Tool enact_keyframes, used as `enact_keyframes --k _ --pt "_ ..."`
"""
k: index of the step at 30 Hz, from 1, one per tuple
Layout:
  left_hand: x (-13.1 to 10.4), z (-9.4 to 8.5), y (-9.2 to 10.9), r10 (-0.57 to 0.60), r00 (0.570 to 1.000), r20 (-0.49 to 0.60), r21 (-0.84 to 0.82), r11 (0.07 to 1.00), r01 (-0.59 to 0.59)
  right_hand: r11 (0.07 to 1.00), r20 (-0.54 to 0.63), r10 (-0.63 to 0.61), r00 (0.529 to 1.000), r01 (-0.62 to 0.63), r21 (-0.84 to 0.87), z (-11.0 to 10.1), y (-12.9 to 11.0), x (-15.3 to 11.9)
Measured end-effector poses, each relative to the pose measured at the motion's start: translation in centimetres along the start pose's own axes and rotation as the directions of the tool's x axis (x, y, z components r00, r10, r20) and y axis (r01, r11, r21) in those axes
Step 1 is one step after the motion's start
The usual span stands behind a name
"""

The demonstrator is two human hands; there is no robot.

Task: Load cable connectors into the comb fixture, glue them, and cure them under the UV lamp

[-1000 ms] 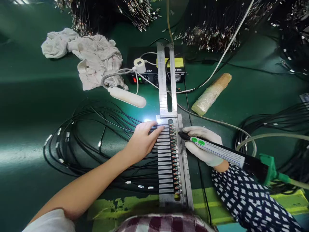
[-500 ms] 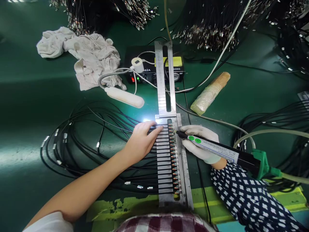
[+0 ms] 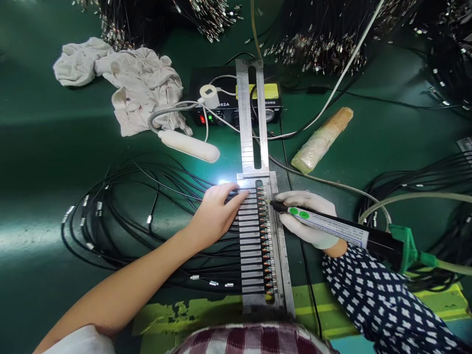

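Note:
A slotted metal fixture [image 3: 251, 255] holds a row of black cables whose stripped, connector ends lie along its right side. My bare left hand [image 3: 217, 211] rests at the upper left part of the fixture, thumb and index finger apart on the cables; its other fingers are curled out of sight. In my gloved right hand [image 3: 309, 219] is a black glue dispenser syringe [image 3: 332, 227] with a white label and green stickers. Its dark tip points left at the upper connector ends. Whether the tip touches them I cannot tell.
Coiled black cables [image 3: 106, 221] spread left of the fixture. Behind stand a black controller box [image 3: 224, 115], a lit white lamp [image 3: 191, 146] and crumpled white gloves [image 3: 147, 83]. A wrapped block [image 3: 322, 140] lies at the right, near a pale hose [image 3: 416, 196]. Cable bundles [image 3: 317, 49] line the back.
The syringe's rear end has shifted slightly right and down. Both hands stay almost in the same place, and the whole view has shifted very slightly.

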State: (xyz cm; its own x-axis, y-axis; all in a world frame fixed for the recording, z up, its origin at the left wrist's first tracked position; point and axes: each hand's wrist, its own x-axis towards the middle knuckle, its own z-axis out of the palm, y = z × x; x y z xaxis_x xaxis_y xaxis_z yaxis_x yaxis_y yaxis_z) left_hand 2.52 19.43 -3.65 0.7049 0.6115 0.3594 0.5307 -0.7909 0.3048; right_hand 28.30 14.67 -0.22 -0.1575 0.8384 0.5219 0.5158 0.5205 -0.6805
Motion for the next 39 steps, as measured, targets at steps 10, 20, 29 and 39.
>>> enact_keyframes --k 10,20,29,39 --pt "0.1 0.0 0.1 -0.007 1.0 -0.001 -0.009 1.0 0.007 1.0 -0.007 0.016 1.0 -0.016 0.015 0.1 0.3 -0.1" --pt "0.1 0.0 0.1 -0.008 1.0 0.005 -0.005 1.0 0.008 0.999 -0.006 0.02 1.0 -0.02 0.026 0.2 0.4 -0.1" --pt "0.0 0.0 0.1 -0.006 1.0 -0.002 0.001 1.0 0.006 1.0 -0.012 0.012 1.0 -0.012 0.008 -0.3 -0.8 -0.9" --pt "0.1 0.0 0.0 0.001 1.0 -0.009 -0.002 1.0 -0.001 0.999 0.029 0.029 0.999 -0.028 -0.03 -0.2 -0.9 -0.8"
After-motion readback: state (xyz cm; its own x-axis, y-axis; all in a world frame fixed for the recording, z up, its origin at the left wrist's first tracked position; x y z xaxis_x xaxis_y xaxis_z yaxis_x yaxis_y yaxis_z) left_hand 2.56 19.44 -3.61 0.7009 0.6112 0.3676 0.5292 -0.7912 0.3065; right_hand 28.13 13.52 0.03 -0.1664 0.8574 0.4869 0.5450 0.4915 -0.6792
